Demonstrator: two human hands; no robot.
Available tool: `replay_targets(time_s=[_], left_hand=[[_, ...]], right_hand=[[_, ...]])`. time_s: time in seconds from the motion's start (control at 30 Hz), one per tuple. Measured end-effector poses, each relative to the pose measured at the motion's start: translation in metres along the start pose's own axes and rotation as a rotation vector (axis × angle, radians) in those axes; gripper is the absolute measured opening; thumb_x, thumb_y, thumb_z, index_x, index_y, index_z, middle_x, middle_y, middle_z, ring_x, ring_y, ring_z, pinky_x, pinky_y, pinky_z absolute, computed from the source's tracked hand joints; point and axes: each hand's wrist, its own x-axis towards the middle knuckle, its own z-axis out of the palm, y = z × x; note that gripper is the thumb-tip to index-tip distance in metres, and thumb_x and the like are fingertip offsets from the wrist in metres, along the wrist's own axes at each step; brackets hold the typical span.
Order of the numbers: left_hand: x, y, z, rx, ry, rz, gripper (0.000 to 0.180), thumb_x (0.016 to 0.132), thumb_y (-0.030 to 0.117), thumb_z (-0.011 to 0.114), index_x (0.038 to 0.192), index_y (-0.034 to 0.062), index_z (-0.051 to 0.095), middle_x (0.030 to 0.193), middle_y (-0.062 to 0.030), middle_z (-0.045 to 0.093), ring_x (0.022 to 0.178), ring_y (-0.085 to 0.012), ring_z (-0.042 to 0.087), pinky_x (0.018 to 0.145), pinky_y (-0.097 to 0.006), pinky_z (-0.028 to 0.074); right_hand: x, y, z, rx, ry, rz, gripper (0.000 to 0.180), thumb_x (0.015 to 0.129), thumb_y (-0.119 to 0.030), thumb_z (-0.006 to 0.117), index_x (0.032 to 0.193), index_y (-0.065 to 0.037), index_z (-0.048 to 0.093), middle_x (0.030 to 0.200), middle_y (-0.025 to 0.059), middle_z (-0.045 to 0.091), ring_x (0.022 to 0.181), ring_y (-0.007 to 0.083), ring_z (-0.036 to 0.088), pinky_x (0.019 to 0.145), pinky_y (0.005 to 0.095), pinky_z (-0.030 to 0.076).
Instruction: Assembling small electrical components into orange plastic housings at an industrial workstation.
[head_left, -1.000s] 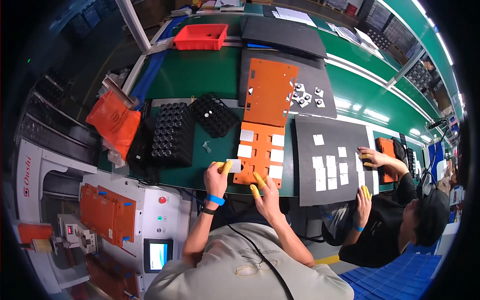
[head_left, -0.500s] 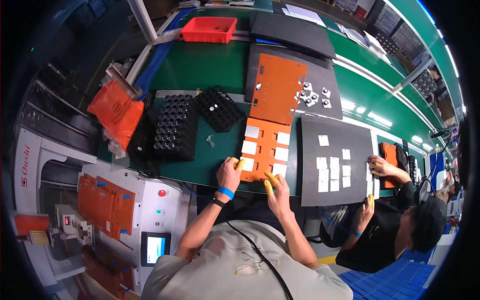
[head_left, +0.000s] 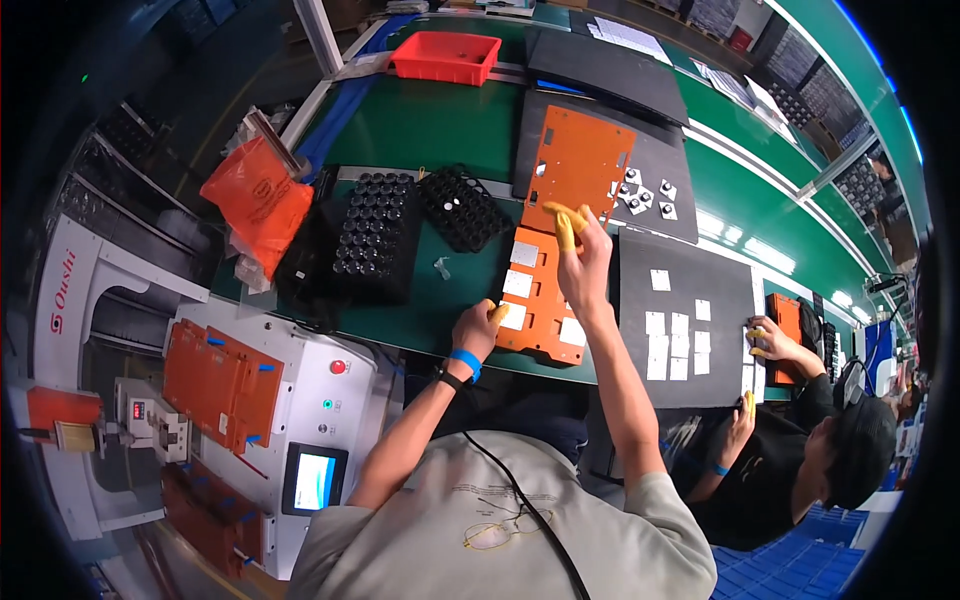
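An orange hinged fixture lies on the bench in front of me, its lid folded back flat on the far side. White square plates sit in two columns of the near half, the right column partly covered by my right arm. With yellow-covered fingertips curled, my left hand grips the near half's left edge beside the lowest left plate. Over the near end of the lid, my right hand has its yellow-covered fingers extended and apart; nothing shows between them. Whether they touch the lid is unclear.
Left of the fixture are a black tray of round parts and another black tray. On the right, a dark mat bears loose white plates; a co-worker's hands work at its edge. A red bin stands far back.
My right hand has moved from the fixture's near edge up and away to the lid. My left hand stays at the left edge. The whole view has shifted slightly.
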Motion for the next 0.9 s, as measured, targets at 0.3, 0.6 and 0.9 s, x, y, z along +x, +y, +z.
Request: replay_targets(time_s=[0.3, 0.6, 0.9], left_hand=[[0.042, -0.007, -0.028, -0.204, -0.459, -0.274, 0.051, 0.083, 0.044, 0.081, 0.067, -0.0017, 0.066, 0.049, -0.0003, 0.049, 0.045, -0.0104, 0.039, 0.044, -0.034, 0.033], [0.034, -0.018, -0.02, -0.193, -0.373, -0.206, 0.055, 0.081, 0.043, 0.083, 0.054, 0.0024, 0.058, 0.044, 0.0023, 0.041, 0.042, -0.0055, 0.03, 0.039, -0.031, 0.023], [-0.04, 0.005, -0.032, 0.043, 0.031, 0.077, 0.024, 0.089, 0.027, 0.071, 0.1, 0.0046, 0.073, 0.088, -0.0164, 0.07, 0.081, -0.039, 0.067, 0.069, -0.046, 0.053]], right_hand=[[0.127, 0.086, -0.002, -0.88, 0.343, -0.315, 0.06, 0.085, -0.036, 0.073, 0.126, 0.005, 0.058, 0.125, 0.027, 0.051, 0.124, 0.0417, 0.043, 0.101, 0.0512, 0.037], [0.132, 0.103, -0.045, -0.742, 0.08, -0.257, 0.049, 0.082, -0.033, 0.076, 0.12, -0.005, 0.062, 0.12, 0.0159, 0.056, 0.114, 0.035, 0.051, 0.103, 0.0475, 0.039], [-0.076, 0.027, -0.07, -0.439, -0.071, -0.343, 0.027, 0.065, -0.012, 0.088, 0.086, -0.009, 0.072, 0.084, 0.0051, 0.067, 0.089, 0.0278, 0.064, 0.107, 0.0507, 0.043]])
